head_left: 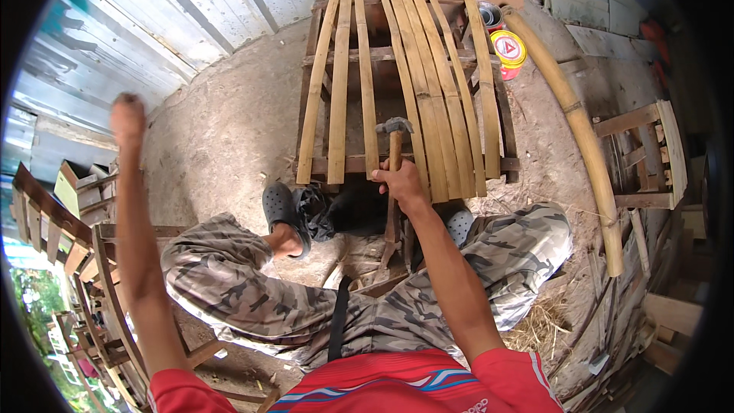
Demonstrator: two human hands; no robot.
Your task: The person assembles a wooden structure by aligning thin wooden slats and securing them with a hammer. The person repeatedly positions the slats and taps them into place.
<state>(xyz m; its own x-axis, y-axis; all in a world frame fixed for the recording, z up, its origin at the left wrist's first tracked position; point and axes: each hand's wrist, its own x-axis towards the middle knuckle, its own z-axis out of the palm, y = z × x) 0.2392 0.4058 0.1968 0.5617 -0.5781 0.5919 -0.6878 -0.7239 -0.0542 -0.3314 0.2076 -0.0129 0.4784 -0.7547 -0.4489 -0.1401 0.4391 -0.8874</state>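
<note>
Hammering looks to be the step in hand: the right hand (399, 181) is wrapped tight round the wooden handle of a hammer (395, 136), its head just above the knuckles, over the bamboo slats (428, 84) on the wooden frame (353, 164). The left hand (127, 117), raised well off to the side, is fisted, holding nothing I can see. A clean strike would need the head squarely over the near rail.

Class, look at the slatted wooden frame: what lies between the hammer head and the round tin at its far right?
In the head view, bamboo slats lie between the hammer, held in the right hand, and the tin.
</note>
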